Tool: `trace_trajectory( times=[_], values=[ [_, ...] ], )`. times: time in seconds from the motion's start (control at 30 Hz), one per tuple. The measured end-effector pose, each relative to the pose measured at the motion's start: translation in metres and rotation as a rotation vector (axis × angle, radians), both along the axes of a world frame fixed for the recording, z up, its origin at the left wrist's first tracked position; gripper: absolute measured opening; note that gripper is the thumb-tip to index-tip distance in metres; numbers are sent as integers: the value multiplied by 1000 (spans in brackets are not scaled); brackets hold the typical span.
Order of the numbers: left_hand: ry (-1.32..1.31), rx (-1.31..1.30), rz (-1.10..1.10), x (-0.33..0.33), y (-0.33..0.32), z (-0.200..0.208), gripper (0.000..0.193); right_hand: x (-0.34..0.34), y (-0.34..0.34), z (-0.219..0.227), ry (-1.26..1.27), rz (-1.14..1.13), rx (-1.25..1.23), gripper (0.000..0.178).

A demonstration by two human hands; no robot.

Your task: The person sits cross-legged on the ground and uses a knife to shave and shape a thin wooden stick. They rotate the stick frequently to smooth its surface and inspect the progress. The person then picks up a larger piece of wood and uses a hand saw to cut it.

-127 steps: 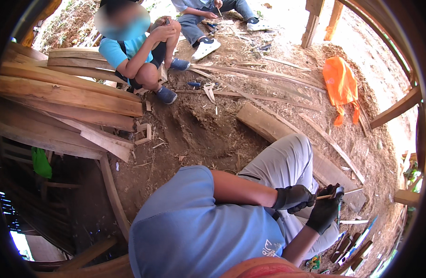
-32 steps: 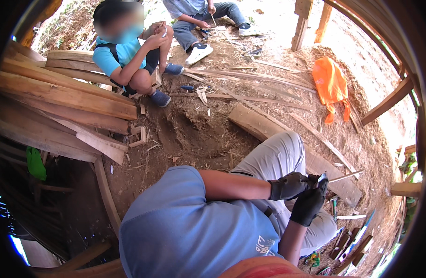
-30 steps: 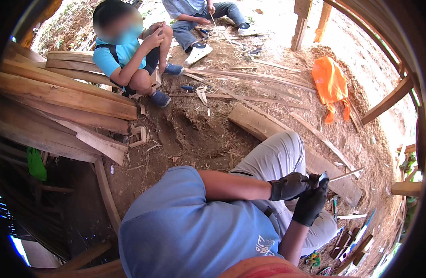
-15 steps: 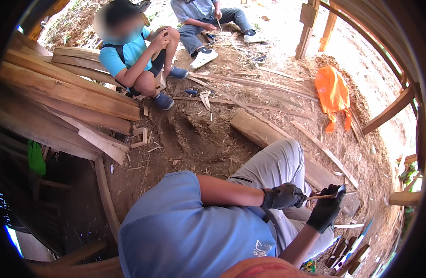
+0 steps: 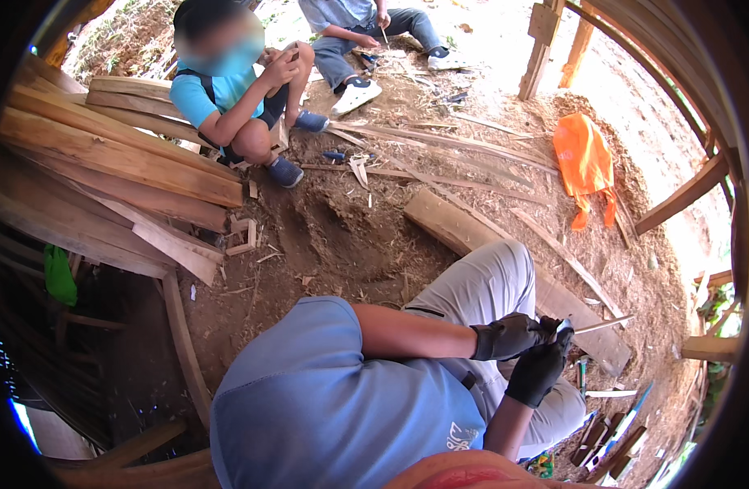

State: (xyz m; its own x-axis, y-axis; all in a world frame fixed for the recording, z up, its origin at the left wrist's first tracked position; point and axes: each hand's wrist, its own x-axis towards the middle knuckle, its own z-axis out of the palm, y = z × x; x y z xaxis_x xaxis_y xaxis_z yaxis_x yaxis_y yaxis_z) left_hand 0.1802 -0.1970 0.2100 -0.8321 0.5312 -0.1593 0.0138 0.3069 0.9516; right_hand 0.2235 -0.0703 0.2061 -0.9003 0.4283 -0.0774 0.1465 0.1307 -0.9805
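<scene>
Both my hands wear black gloves and meet in front of my bent knee. My left hand [image 5: 505,337] is closed round one end of a thin wooden stick [image 5: 603,325], whose free end points out to the right. Close against it, my right hand [image 5: 539,368] is closed too, with a small grey-blue piece [image 5: 564,326] showing at its fingertips beside the stick. The kind of this piece cannot be made out. A wide wooden plank [image 5: 452,224] lies on the ground beyond my knee and passes behind my hands.
Stacked timber [image 5: 114,155] stands at the left, near a crouching person in a turquoise shirt [image 5: 228,94]. Another person [image 5: 358,41] sits farther back, holding a thin stick. An orange bag [image 5: 585,155] lies at the right among wood strips. Tools and dark wooden pieces [image 5: 607,440] lie at lower right.
My right hand has moved left along the stick, up against my left hand. More of the stick now sticks out to the right. The crouching person's head has shifted slightly right.
</scene>
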Motion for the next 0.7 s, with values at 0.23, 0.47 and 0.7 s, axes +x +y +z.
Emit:
trace_trajectory(
  times=[0.23, 0.47, 0.7],
  values=[
    [194, -38, -1, -1, 12, -20, 33, -6, 26, -41, 160, -31, -422, 28],
    [521, -153, 21, 9, -6, -22, 14, -35, 33, -17, 246, -103, -460, 25],
    [727, -384, -10, 10, -2, -14, 19, -40, 48, 8, 255, -352, -793, 28]
  ],
)
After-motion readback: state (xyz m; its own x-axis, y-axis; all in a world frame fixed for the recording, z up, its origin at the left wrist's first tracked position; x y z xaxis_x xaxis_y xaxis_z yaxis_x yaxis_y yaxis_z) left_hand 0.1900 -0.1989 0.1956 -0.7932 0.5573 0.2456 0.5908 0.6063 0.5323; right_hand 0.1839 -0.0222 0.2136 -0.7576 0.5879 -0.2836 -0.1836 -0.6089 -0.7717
